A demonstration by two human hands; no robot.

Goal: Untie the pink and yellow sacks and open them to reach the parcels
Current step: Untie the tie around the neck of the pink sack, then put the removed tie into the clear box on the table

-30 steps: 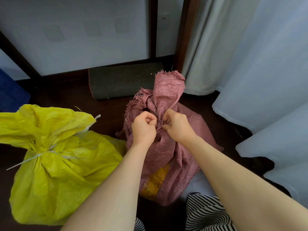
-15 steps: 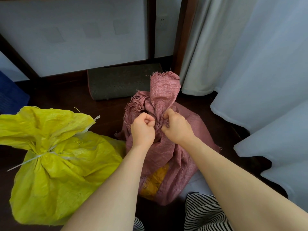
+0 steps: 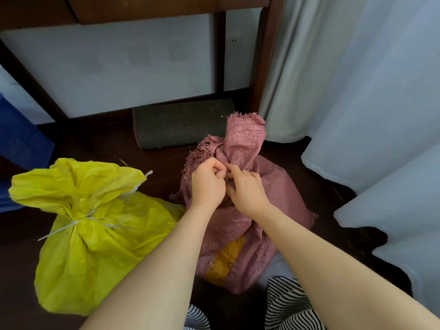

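Observation:
A pink woven sack (image 3: 281, 186) stands on the dark floor in front of me, its frayed neck bunched and sticking up. My left hand (image 3: 207, 184) and my right hand (image 3: 247, 189) are pressed together at the tied neck, fingers pinching the knot there. The tie itself is hidden by my fingers. A yellow-orange parcel (image 3: 225, 260) shows through the sack's lower side. To the left lies a yellow sack (image 3: 95, 234), its neck bound with a white string (image 3: 71, 226).
A grey mat (image 3: 183, 123) lies behind the pink sack under a dark wooden table leg (image 3: 266, 67). White curtains (image 3: 357, 91) hang at the right. A blue crate (image 3: 21, 144) sits at the far left. My striped trousers (image 3: 290, 303) are at the bottom edge.
My head has tilted up a little, so the sacks sit lower in view. Both hands stay at the pink sack's neck; the right fingers have spread slightly over the knot.

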